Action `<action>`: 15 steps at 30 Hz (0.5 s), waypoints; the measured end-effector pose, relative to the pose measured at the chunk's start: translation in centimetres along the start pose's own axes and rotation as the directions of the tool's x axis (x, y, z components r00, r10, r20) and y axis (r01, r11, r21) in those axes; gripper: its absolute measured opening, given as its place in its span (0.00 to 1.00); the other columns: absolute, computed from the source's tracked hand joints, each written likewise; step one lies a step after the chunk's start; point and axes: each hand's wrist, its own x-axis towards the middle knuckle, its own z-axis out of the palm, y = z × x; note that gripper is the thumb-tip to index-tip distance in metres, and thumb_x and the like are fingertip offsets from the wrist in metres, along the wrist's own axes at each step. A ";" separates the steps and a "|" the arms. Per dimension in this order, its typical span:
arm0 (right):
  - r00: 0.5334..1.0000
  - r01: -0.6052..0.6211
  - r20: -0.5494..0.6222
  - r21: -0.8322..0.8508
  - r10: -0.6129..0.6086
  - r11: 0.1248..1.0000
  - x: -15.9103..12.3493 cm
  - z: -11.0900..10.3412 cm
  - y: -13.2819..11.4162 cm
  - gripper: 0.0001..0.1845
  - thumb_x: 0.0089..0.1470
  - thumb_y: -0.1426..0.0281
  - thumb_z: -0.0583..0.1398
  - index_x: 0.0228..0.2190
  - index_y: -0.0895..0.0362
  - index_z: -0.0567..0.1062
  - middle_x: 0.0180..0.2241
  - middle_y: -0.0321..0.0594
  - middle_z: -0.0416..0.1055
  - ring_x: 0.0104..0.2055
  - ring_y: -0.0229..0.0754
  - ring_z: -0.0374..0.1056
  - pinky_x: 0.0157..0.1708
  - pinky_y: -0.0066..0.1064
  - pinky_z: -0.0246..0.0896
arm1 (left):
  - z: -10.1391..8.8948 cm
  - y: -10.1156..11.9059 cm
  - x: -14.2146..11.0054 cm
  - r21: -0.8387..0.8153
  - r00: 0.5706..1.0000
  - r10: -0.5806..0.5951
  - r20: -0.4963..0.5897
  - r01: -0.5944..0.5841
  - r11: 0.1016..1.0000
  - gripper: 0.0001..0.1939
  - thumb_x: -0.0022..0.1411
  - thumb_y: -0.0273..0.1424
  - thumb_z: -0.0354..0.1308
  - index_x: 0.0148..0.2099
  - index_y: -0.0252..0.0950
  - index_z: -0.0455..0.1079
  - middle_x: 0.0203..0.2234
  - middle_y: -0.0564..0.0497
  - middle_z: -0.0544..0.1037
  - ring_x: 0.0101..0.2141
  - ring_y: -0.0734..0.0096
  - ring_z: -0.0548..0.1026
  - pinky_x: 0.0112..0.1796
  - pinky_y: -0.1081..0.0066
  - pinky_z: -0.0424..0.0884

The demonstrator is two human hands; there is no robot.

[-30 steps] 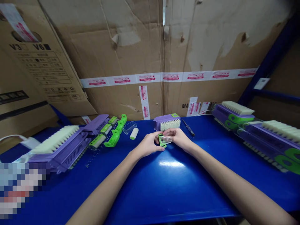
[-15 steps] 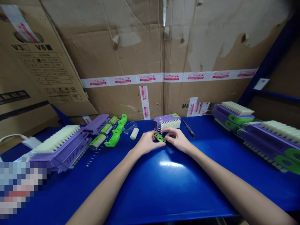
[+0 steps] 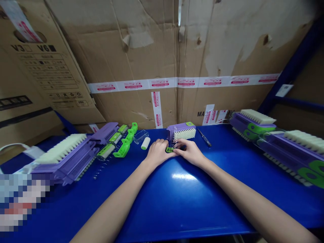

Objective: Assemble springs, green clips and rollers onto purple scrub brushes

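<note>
My left hand (image 3: 157,152) is closed around the left side of a small green plastic part (image 3: 169,149), which is mostly hidden by the fingers. From the other side, the thumb and fingertips of my right hand (image 3: 191,152) pinch the same part. A thin wire coil spring (image 3: 174,135) stands upright at the part, between my hands. Just behind it lies a purple block with white bristles (image 3: 187,133) and a green end. Left of my left hand are a white cylinder with a green end (image 3: 145,143) and a clear plastic box (image 3: 140,136).
A screwdriver (image 3: 204,137) lies to the right. Purple bristled units (image 3: 73,158) and bright green brackets (image 3: 124,148) sit on the left, with a loose spring (image 3: 100,169). More purple bristled units (image 3: 291,152) are at right. Cardboard (image 3: 141,60) walls the back of the blue table (image 3: 162,209).
The green part has tipped so that it now shows edge-on. My left hand has turned over it, back upward, and my right fingers have moved in against it.
</note>
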 end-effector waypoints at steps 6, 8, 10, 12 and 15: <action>0.999 -0.016 -0.049 -0.041 0.014 0.999 0.1 -0.1 0.0 0.14 0.48 0.72 0.61 0.40 0.57 0.73 0.33 0.40 0.78 0.37 0.43 0.73 0.42 0.35 0.64 | 0.1 -0.1 -0.2 0.018 1.000 0.004 -0.016 -0.004 1.000 0.21 0.56 0.50 0.53 0.33 0.35 0.67 0.30 0.45 0.73 0.36 0.59 0.70 0.35 0.66 0.64; 0.998 -0.021 -0.060 -0.050 0.018 0.999 0.1 -0.1 0.0 0.15 0.48 0.72 0.61 0.40 0.56 0.73 0.34 0.40 0.78 0.38 0.43 0.73 0.42 0.35 0.64 | 0.1 0.0 -0.2 0.036 1.000 0.006 -0.027 -0.005 0.999 0.21 0.57 0.50 0.53 0.33 0.35 0.68 0.30 0.45 0.73 0.36 0.59 0.70 0.35 0.66 0.64; 0.997 -0.021 -0.075 -0.049 0.018 0.999 0.1 -0.1 0.1 0.16 0.47 0.73 0.61 0.41 0.56 0.73 0.34 0.40 0.78 0.38 0.43 0.73 0.42 0.35 0.65 | 0.0 -0.2 -0.2 0.056 0.999 0.026 -0.035 -0.024 0.998 0.22 0.56 0.51 0.53 0.34 0.35 0.68 0.30 0.44 0.73 0.37 0.58 0.70 0.36 0.65 0.64; 0.996 -0.021 -0.085 -0.048 0.016 0.999 0.1 0.0 0.3 0.16 0.47 0.74 0.61 0.41 0.56 0.73 0.34 0.40 0.77 0.37 0.42 0.73 0.42 0.35 0.66 | -0.3 -0.5 -0.2 0.068 0.997 0.068 -0.026 -0.066 0.995 0.24 0.54 0.53 0.53 0.34 0.35 0.69 0.31 0.44 0.73 0.38 0.57 0.69 0.37 0.65 0.64; 0.997 -0.021 -0.081 -0.049 0.017 0.999 0.1 0.0 0.5 0.16 0.47 0.74 0.61 0.41 0.56 0.73 0.34 0.39 0.77 0.37 0.42 0.73 0.42 0.34 0.66 | -1.1 -1.4 -0.1 0.062 0.990 0.142 0.001 -0.142 0.988 0.27 0.51 0.56 0.54 0.34 0.35 0.69 0.32 0.44 0.73 0.39 0.57 0.68 0.37 0.64 0.64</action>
